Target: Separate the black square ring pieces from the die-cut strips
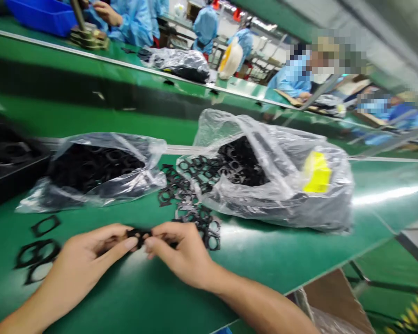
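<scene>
My left hand (90, 253) and my right hand (181, 250) meet over the green table (299, 250), both pinched on one small black ring-shaped part (139, 233). A loose heap of the same black parts (191, 204) lies just beyond my right hand. It spills from the mouth of a large clear plastic bag (282, 185) full of these parts, with a yellow label (316, 172) inside. A second clear bag (97, 169) of black parts lies to the left.
A few black parts (38, 253) lie at the left, beside a black tray (7, 162). A conveyor belt (90, 102) runs behind the bags. Across it sit people in blue coats, a blue bin (42, 16) and another bag (181, 62). A cardboard box (334, 301) is below the table edge.
</scene>
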A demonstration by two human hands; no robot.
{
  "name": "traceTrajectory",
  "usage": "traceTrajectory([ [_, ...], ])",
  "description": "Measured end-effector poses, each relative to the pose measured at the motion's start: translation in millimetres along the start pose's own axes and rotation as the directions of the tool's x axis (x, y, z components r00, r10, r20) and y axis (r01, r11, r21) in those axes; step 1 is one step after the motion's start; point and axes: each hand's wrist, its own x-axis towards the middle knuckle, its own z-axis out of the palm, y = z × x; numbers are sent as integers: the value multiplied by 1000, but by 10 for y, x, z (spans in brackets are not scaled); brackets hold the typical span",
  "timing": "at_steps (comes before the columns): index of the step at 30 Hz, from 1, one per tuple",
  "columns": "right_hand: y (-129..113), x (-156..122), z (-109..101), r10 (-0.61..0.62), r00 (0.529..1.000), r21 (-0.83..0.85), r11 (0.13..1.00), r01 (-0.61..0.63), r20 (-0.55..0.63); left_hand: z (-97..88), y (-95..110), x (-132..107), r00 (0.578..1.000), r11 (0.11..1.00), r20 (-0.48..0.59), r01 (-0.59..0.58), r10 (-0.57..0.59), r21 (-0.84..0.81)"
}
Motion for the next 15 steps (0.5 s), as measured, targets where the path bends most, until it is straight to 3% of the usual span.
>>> traceTrajectory([
  [5,-43,115,-23,-52,998,-100,994,49,-26,-47,224,95,999,991,35,-9,14,-132],
  [11,-47,152,-28,-90,996,-164,982,93,21,-58,224,102,998,973,55,28,-16,-228],
  [15,-50,135,-43,-102,994,-190,976,106,33,-70,219,101,992,964,128,36,-2,-265],
])
